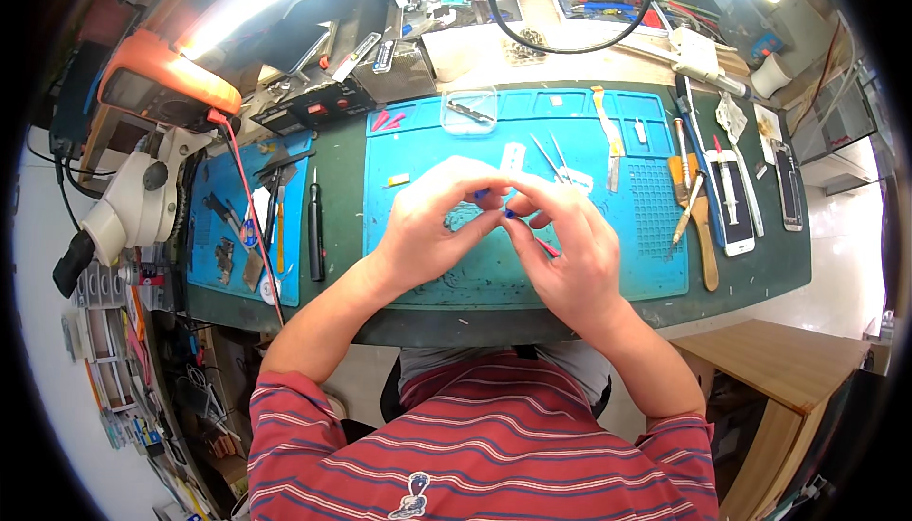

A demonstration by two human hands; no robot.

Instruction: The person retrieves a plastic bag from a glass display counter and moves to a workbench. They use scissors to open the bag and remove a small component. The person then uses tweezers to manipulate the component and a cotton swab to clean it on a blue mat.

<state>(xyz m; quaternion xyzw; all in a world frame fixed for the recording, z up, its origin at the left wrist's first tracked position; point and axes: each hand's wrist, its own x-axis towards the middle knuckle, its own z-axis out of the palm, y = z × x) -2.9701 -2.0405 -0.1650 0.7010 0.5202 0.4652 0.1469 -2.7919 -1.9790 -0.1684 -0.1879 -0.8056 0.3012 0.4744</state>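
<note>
My left hand (437, 217) and my right hand (573, 255) meet over the blue silicone mat (427, 284), fingertips pinched around a small dark blue piece (510, 213), largely hidden by the fingers. A thin pink item (546, 246) shows under my right fingers; whether they grip it, I cannot tell. Just beyond the hands lie tweezers (546, 155) and a small white card (513, 155). A small yellow piece (398, 180) is left of them, and pink pieces (388, 120) sit near the mat's back, beside a clear box (468, 111).
An orange multimeter (161, 89) and white microscope arm (133, 198) stand left. A second mat with tools (204, 265) and a black screwdriver (315, 236) are nearby. Phones (728, 203) and a wooden-handled brush (703, 236) lie right. A wooden cabinet (769, 359) stands lower right.
</note>
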